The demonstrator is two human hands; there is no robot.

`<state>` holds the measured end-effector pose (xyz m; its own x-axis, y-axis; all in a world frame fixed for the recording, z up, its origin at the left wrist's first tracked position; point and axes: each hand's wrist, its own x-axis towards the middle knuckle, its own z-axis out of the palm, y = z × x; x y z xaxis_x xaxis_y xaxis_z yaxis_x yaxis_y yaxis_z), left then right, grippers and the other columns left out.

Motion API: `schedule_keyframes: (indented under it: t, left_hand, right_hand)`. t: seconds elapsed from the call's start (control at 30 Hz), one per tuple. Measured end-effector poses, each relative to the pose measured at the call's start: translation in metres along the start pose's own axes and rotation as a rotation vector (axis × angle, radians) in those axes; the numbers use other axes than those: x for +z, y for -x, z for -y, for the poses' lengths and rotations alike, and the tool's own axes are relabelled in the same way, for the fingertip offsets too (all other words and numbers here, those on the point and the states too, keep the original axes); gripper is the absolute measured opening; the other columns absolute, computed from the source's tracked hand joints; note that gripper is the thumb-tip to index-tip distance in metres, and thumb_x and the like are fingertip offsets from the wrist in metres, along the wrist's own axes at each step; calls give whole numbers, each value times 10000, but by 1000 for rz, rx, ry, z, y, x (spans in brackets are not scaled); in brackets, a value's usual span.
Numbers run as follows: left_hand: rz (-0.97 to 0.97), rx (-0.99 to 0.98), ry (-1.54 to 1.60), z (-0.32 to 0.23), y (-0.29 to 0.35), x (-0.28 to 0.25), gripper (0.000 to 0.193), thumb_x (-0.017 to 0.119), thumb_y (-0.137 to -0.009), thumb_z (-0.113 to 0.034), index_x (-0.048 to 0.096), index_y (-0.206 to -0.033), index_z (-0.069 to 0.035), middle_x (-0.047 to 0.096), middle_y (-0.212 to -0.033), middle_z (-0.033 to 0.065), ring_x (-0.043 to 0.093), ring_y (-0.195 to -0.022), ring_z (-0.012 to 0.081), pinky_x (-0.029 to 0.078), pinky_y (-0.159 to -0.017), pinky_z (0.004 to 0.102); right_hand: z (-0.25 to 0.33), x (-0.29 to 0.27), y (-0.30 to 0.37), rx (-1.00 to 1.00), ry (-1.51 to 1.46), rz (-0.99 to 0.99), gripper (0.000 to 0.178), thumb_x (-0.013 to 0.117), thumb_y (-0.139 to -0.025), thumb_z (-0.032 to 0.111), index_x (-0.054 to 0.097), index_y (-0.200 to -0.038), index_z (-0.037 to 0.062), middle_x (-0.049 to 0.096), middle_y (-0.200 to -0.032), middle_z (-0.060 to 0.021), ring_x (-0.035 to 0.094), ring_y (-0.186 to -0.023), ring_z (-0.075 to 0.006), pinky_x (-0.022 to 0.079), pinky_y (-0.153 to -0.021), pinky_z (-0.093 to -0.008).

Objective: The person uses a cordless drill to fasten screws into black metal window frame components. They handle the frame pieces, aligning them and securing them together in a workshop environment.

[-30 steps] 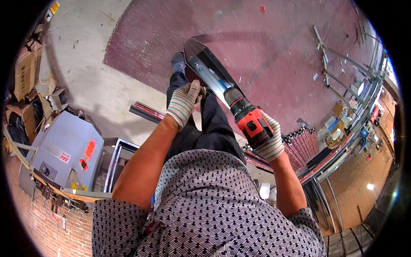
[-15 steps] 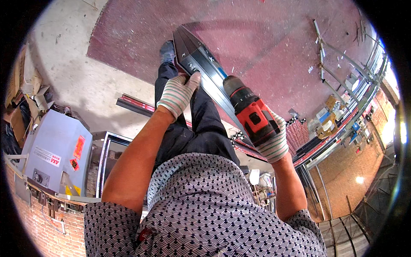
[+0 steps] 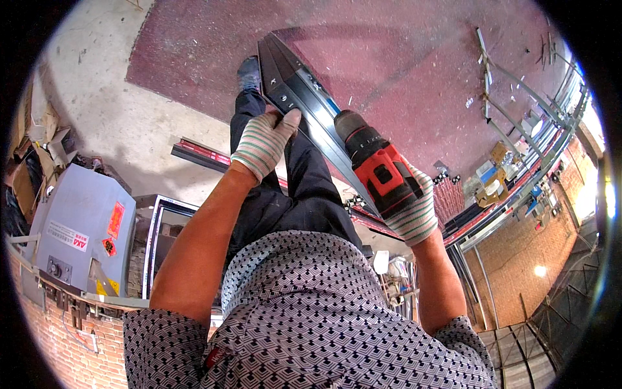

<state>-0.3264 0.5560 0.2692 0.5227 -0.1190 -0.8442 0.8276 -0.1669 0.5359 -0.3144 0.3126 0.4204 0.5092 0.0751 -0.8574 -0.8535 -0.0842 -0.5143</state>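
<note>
A long dark metal profile [image 3: 302, 102] with holes and small fittings near its far end slants across in front of my legs. My left hand [image 3: 264, 144], in a striped knit glove, grips its left edge, thumb on top and fingers mostly hidden beneath. My gloved right hand [image 3: 416, 206] is closed around a red and black cordless drill [image 3: 381, 170]. The drill's chuck lies over the profile's right edge, pointing up and left. Whether its tip touches the metal I cannot tell.
A grey machine housing [image 3: 83, 227] stands at the left beside cardboard scraps. Dark and red metal bars [image 3: 201, 153] lie on the floor behind my legs. At the right a rack [image 3: 518, 178] holds long profiles, with offcuts [image 3: 484, 84] on the maroon floor [image 3: 402, 65].
The whole view has shifted slightly. My left thumb has slid a little off the small fitting by the profile's edge, showing more of the holes. The drill stays at about the same place.
</note>
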Motion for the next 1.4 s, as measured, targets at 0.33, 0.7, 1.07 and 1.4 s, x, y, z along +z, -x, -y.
schedule_keyframes:
  t: [0.33,0.7,1.07,1.4]
  left_hand:
    - [-21,36,25,-2,6,1,485,615,-927,-467,661,-834,7,625,-712,66,535,-659,141,455,-648,294]
    - [3,30,11,-7,9,0,489,602,-933,-476,644,-797,-9,603,-679,55,524,-634,136,452,-634,292]
    - [20,26,24,-10,12,0,486,614,-922,-484,656,-817,-11,592,-687,40,519,-635,125,448,-617,278]
    - [3,83,-58,-4,5,1,524,597,-923,-495,675,-901,22,660,-755,130,608,-689,219,487,-676,338]
  right_hand:
    - [9,10,7,282,-814,-71,244,505,-986,184,573,-1137,4,668,-1038,-124,668,-925,-237,566,-858,-377]
    - [20,12,8,284,-643,-130,235,482,-997,176,574,-1135,10,665,-1045,-111,668,-913,-221,567,-848,-360]
    - [23,13,9,306,-683,-188,239,489,-995,185,570,-1127,3,669,-1008,-123,672,-880,-228,574,-822,-363]
    - [47,28,10,321,-607,-259,255,538,-978,182,592,-1145,-4,684,-992,-103,678,-854,-193,575,-783,-325]
